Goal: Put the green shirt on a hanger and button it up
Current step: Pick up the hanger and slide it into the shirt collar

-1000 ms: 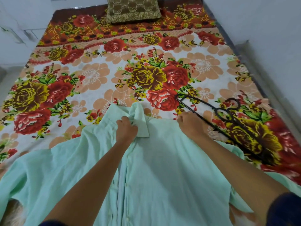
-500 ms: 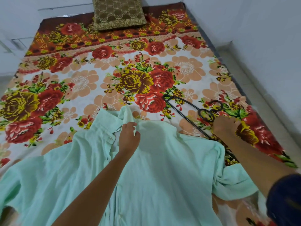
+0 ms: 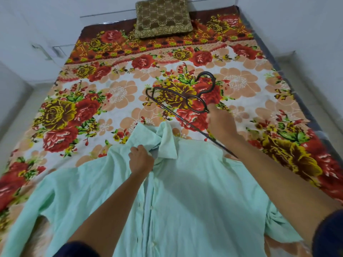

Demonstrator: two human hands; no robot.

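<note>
While the green shirt (image 3: 185, 197) lies front-up on the bed (image 3: 115, 93), collar toward the far end and placket unbuttoned down the middle, the step in hand looks like bringing the hanger (image 3: 182, 101) to the neck opening. Of the 2 hands, the left hand (image 3: 142, 159) is curled round the edge of the front panel just beside the collar (image 3: 168, 143), and the right hand (image 3: 220, 120) grips the dark metal hanger near its looped neck, lifted over the floral sheet with 1 long arm slanting down toward the shirt's right shoulder. To do this well, the left hand would best lift and spread the placket so the neck gapes, then 1 hanger arm slides into the near shoulder before the other is tucked under. The thin cloth may bunch or snag on the wire tip, so slow feeding seems wise. Buttons come after.
</note>
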